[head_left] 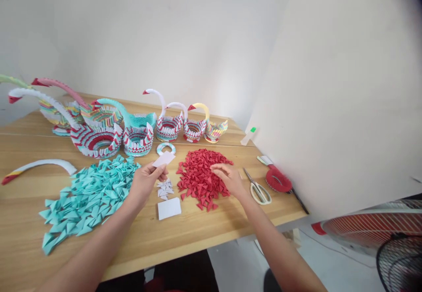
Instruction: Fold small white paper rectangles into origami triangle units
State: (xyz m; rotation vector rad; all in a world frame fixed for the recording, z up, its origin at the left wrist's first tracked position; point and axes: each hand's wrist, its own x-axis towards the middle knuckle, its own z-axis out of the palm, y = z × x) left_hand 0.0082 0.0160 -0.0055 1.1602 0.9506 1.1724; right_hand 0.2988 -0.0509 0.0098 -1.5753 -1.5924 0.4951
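Observation:
My left hand pinches a small white paper slip and holds it up above the wooden table. Just below it lie a few folded white paper triangles and a white paper stack. My right hand rests fingers-down on the pile of red folded triangles, fingertips curled into the pieces; whether it holds one is hidden. A larger pile of teal folded triangles spreads to the left of my left hand.
Several modular-origami swans stand in a row along the back. A loose swan neck lies at the left. Scissors, a red paper disc and a glue stick sit right. A fan stands below right.

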